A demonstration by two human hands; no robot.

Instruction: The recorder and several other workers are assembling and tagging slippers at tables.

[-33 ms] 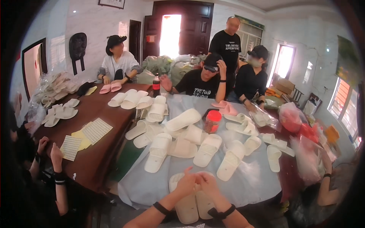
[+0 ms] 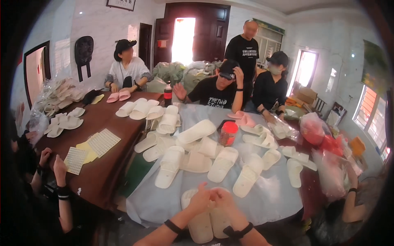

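- We have both hands together at the near edge of the table [image 2: 164,205], over a pair of white slippers [image 2: 205,223] lying side by side under the wrists.
- Left hand [image 2: 200,199] is curled, thumb up, closed against the right hand [image 2: 221,197]; whether either pinches anything, we cannot tell.
- More white slippers [image 2: 223,164] are scattered over the pale blue cloth [image 2: 266,197] mid-table, around a red-lidded jar [image 2: 228,133].
- On the brown table [image 2: 102,172] at left lie sticker sheets [image 2: 103,141], with a dark bottle [image 2: 167,94] at its far corner.
- Other people sit along the far edge.
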